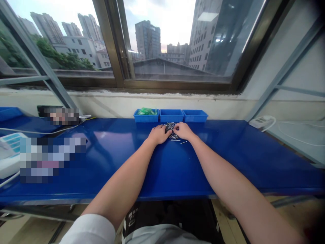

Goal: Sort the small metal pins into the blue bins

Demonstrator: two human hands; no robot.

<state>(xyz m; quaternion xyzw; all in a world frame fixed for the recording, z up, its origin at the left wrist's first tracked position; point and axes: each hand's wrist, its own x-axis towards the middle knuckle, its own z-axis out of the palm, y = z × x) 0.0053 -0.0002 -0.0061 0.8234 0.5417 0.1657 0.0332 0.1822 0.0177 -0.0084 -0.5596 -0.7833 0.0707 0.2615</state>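
Note:
A heap of thin silver screws or nails (175, 137) lies on the blue tabletop (175, 169); I cannot tell which kind they are. My left hand (159, 135) rests at the left side of the heap, palm down, fingers stretched out and thumb reaching against the metal pieces. At the right side, my right hand (183, 131) has its thumb and fingers drawn together in the heap. What sits between those fingertips is too small to make out. One piece (183, 142) lies apart, just right of the heap.
Behind the heap stand three blue bins: the left bin (146, 118) has green packets, the middle bin (171, 118) and right bin (195, 118) show none. A power strip (261, 121) is at far right. A white device (10, 156) and cables lie left. A window rises behind.

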